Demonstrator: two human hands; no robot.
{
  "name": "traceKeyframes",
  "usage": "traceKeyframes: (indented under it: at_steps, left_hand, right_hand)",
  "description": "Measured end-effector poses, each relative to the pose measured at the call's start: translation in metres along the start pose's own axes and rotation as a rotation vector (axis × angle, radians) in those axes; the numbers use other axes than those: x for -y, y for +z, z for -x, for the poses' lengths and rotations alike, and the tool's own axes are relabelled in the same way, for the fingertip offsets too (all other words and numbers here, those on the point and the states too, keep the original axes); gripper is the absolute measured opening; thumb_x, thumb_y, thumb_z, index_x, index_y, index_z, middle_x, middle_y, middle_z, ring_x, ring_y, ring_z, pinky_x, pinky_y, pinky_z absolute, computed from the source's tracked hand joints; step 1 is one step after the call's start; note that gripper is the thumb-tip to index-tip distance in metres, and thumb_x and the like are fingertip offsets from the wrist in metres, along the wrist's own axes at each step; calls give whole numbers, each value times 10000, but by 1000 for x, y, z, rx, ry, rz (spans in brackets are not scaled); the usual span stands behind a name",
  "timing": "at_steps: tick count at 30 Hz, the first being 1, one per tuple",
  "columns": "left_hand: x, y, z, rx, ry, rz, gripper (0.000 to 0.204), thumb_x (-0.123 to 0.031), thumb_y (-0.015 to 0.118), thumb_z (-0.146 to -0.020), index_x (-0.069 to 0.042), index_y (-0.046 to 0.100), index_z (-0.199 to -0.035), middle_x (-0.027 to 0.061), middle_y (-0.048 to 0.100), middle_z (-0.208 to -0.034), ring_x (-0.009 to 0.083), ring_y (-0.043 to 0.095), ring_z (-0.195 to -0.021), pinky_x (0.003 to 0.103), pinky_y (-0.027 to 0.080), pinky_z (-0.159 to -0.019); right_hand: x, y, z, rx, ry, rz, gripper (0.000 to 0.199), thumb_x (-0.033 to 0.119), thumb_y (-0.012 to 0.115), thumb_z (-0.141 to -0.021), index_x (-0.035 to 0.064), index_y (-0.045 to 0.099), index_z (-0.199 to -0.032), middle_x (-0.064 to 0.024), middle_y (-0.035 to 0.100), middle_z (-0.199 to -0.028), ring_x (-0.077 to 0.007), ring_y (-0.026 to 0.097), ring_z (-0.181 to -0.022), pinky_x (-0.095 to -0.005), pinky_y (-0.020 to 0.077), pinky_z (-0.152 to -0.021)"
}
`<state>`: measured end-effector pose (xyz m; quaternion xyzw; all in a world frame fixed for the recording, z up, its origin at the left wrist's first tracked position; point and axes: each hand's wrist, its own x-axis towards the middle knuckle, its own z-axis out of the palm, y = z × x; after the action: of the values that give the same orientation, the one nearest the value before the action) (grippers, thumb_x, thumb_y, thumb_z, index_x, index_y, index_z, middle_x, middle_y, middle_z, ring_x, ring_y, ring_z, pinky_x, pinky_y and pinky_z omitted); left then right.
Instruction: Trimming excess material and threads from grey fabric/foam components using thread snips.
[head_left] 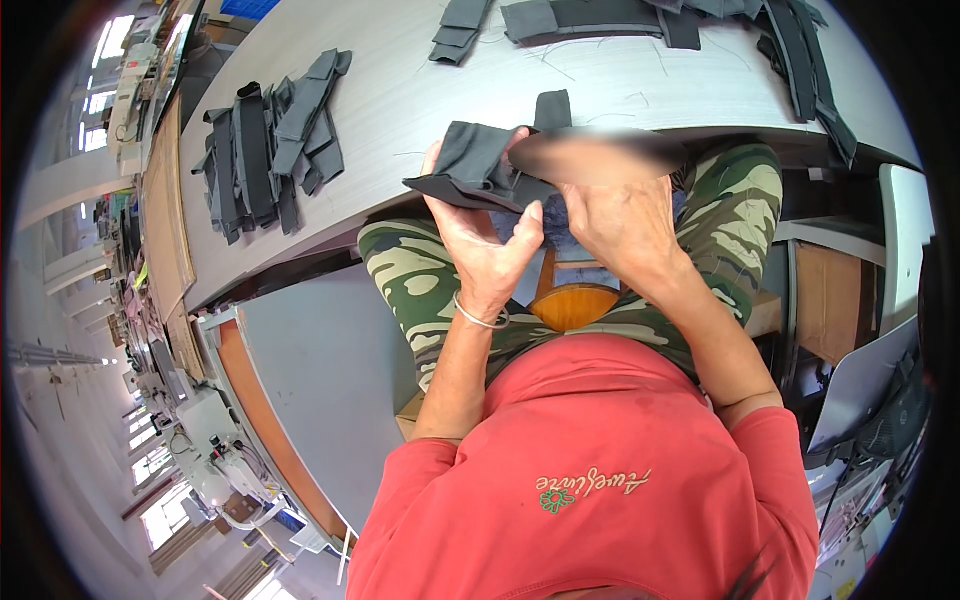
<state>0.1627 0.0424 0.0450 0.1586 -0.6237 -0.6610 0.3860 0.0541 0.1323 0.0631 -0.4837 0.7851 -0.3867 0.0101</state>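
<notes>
A dark grey fabric piece [475,150], folded with a black underside edge, is held above my lap at the table's near edge. My left hand [482,240] grips it from below, fingers behind the cloth and thumb at its lower right. My right hand [622,220] is at the right end of the cloth; a blurred patch covers its fingers, so their grip does not show. A short grey tab [552,110] sticks up between the hands over the tabletop.
On the pale table [390,85] lie a pile of grey fabric strips [255,150] at left, a small stack [460,30] at the back and longer strips [590,20] at back right. Loose threads are scattered there. A wooden stool seat [575,306] shows between my knees.
</notes>
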Motion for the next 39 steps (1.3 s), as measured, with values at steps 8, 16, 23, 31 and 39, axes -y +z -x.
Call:
traceKeyframes:
  at_steps: [8, 16, 23, 31, 39]
  left_hand:
    - [6, -4, 0, -6, 56, -30, 888, 26, 666, -682, -58, 149, -1400, 206, 453, -1292, 282, 476, -1228, 377, 377, -1031]
    - [7, -6, -1, 25, 84, -94, 894, 18, 686, -674, -61, 181, -1407, 166, 477, -1226, 273, 498, -1181, 294, 398, -818]
    - [10, -8, 1, 70, 101, -140, 893, 13, 692, -685, -66, 178, -1412, 171, 471, -1247, 293, 491, -1212, 322, 407, -888]
    - [10, -7, -1, 95, 107, -118, 891, 66, 657, -672, -68, 160, -1399, 217, 495, -1264, 274, 497, -1194, 379, 403, -1017]
    - [7, -5, -1, 76, 61, -101, 893, 62, 659, -675, -65, 156, -1402, 208, 497, -1263, 272, 498, -1195, 377, 392, -1025]
  right_hand:
    - [-3, -7, -1, 75, -70, 75, 143, 112, 649, -778, 79, 671, -916, -69, 619, -776, -260, 616, -742, -367, 493, -645]
    - [-3, 3, -1, 62, -93, 147, 166, 78, 649, -671, 74, 647, -837, -61, 618, -742, -242, 643, -738, -377, 501, -638]
    - [-2, 6, 0, 73, -88, 161, 216, 90, 638, -672, 70, 648, -888, -72, 628, -773, -249, 645, -745, -381, 510, -642]
    - [-3, 7, 1, 86, -57, 138, 200, 109, 628, -691, 78, 660, -886, -63, 641, -785, -244, 643, -743, -377, 514, -648]
    - [-8, 10, 2, 74, 28, 30, 102, 160, 595, -831, 92, 654, -879, -69, 633, -757, -268, 637, -719, -398, 499, -612]
